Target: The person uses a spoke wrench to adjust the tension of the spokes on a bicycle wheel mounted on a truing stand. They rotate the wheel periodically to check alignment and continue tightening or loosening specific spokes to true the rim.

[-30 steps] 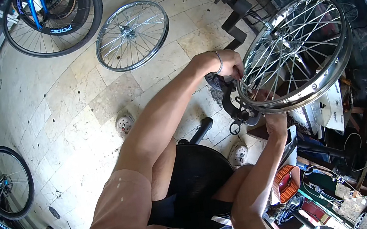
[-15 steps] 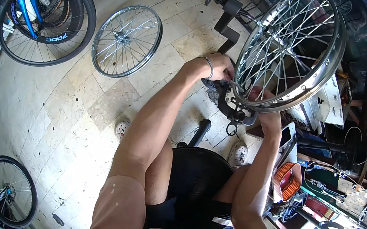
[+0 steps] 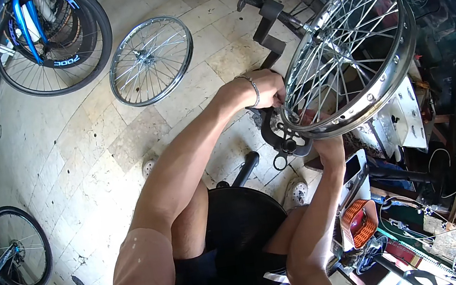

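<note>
A spoked bicycle wheel (image 3: pixel 391 77) with a shiny metal rim sits tilted in a dark metal truing stand (image 3: pixel 269 43). My left hand (image 3: pixel 268 86), a bracelet at its wrist, is at the rim's near left edge. Its fingers are bent and pressed together; what they pinch is hidden. From below, my right hand (image 3: pixel 329 146) reaches behind the lower rim, which covers part of it. Curled fingers show between the spokes, closed at the rim on something I cannot make out. Below my left hand is a dark metal piece with ring-shaped holes (image 3: pixel 286 145), beside the rim.
Another bare spoked wheel (image 3: pixel 144 57) lies on the tiled floor. A blue bicycle with a black-tyred wheel (image 3: pixel 60 87) stands far left, another wheel (image 3: pixel 44 250) near left. At right are an orange basket (image 3: pixel 349 224) and a cluttered bench with tools. A black round seat (image 3: pixel 241 216) is beneath me.
The whole view has shifted slightly, so the wheel and stand appear a little further left. Both hands stay at the lower left rim; my left fingers have shifted slightly against it.
</note>
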{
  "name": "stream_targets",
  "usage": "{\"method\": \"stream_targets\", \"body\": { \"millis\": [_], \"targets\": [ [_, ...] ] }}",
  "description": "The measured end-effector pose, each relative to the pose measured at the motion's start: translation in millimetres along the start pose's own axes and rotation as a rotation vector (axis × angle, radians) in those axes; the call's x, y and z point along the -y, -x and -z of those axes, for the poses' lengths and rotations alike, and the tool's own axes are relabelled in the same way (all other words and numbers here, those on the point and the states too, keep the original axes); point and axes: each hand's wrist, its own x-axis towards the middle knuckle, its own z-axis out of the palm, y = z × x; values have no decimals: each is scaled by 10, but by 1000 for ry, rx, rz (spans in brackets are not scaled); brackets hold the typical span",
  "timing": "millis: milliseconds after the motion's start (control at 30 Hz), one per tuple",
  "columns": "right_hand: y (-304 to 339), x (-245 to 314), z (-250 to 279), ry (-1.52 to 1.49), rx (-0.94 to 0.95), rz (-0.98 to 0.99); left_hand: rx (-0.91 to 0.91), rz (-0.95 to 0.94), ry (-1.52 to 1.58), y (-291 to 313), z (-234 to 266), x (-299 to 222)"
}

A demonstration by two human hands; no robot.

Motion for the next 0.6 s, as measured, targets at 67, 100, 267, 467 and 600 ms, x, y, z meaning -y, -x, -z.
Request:
{"method": "stream_targets", "body": {
  "millis": [67,100,267,467,600],
  "targets": [
    [5,7,-5,-38,-1,-16,-16,2,-32,-4,-18,-8],
    [18,23,-25,-38,-1,-6,-21,5,-47,14,-29,-41],
    [-41,-100,24,-73,-13,52,-191,32,-329,156,-183,-556],
    [-87,-45,-20,101,-68,27,-206,57,-248,216,-252,-920],
    [-61,62,-130,141,-46,79,-198,250,-156,215,-176,-792]
  ]
}}
